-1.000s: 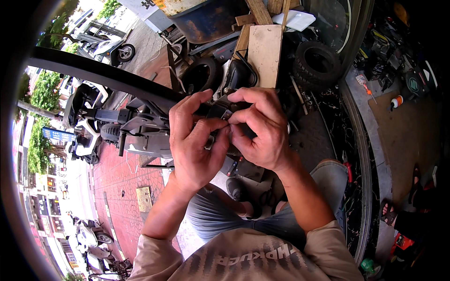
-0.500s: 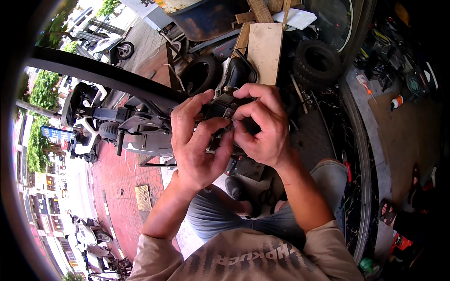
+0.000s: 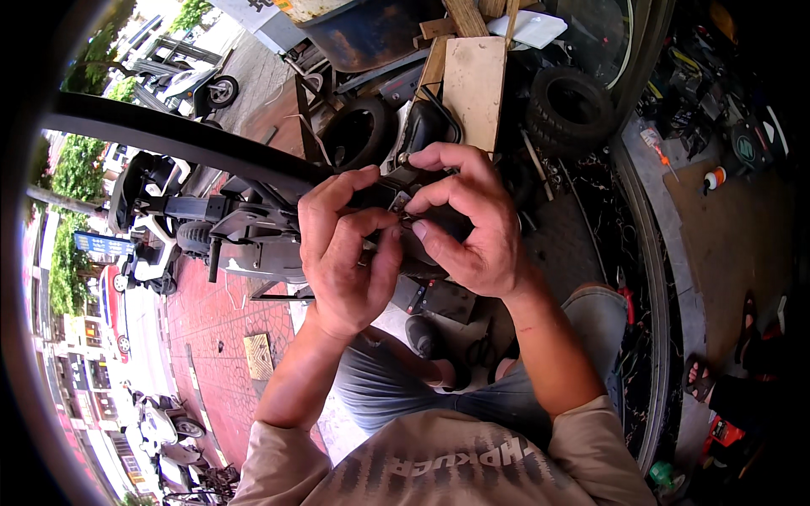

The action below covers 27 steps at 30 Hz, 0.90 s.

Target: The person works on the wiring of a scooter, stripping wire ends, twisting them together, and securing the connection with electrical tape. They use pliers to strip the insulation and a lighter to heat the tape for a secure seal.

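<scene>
My left hand (image 3: 344,257) and my right hand (image 3: 474,228) meet over the dark end of a scooter (image 3: 261,236) that lies to the left. Thumb and forefinger of the left hand pinch at a small metal fitting (image 3: 399,201). The right forefinger touches beside that fitting, its thumb just below, and both hands have curled fingers. What sits between the fingertips is too small to name. A dark rounded part shows behind the right hand's fingers. Below the hands is a black box-shaped block (image 3: 450,300).
A thick black bar (image 3: 194,139) crosses at upper left. Beyond the hands lie a tyre (image 3: 361,135), a wooden board (image 3: 474,93) and stacked tyres (image 3: 569,110). Pliers with red handles (image 3: 624,295) lie by my right knee, scissors (image 3: 481,350) between my feet. A screwdriver (image 3: 660,152) lies at right.
Both hands have shifted slightly left. The right thumb and forefinger have parted a little, and more of the small metal fitting shows between the hands.
</scene>
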### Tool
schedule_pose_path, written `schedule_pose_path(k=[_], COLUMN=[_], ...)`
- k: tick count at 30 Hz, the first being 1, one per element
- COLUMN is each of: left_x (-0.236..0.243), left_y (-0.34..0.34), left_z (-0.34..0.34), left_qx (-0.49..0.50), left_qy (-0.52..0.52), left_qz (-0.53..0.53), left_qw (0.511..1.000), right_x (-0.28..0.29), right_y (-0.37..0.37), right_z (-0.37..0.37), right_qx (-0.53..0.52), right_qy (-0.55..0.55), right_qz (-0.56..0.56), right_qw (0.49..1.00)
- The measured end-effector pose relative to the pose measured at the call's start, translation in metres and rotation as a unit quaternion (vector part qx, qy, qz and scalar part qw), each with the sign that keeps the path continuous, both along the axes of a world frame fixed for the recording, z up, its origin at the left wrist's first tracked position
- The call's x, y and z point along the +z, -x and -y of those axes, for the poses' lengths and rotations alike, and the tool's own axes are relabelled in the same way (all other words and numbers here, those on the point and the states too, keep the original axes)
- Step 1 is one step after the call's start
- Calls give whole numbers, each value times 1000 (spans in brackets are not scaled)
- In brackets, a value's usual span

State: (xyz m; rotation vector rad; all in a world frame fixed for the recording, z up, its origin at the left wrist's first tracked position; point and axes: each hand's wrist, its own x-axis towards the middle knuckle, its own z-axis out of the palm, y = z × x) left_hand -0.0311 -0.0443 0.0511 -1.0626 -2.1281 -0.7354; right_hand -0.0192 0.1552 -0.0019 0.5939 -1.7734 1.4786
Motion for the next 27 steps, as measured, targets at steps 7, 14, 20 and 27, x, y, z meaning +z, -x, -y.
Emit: schedule_pose_path(k=[7, 14, 20, 27], left_x=[-5, -8, -8, -8], left_y=[1, 1, 1, 0], left_z=[5, 6, 7, 6], left_qx=[-15, -15, -16, -20], left_qy=[-17, -21, -24, -28], left_qz=[35, 29, 42, 47], left_qw=[999, 999, 999, 998], right_x=[-10, -11, -8, -6], right_y=[6, 8, 9, 10], right_z=[-2, -5, -5, -3], right_qx=[109, 129, 145, 132], right_qy=[58, 35, 44, 29], right_qz=[55, 54, 63, 56], right_qw=[991, 990, 986, 989])
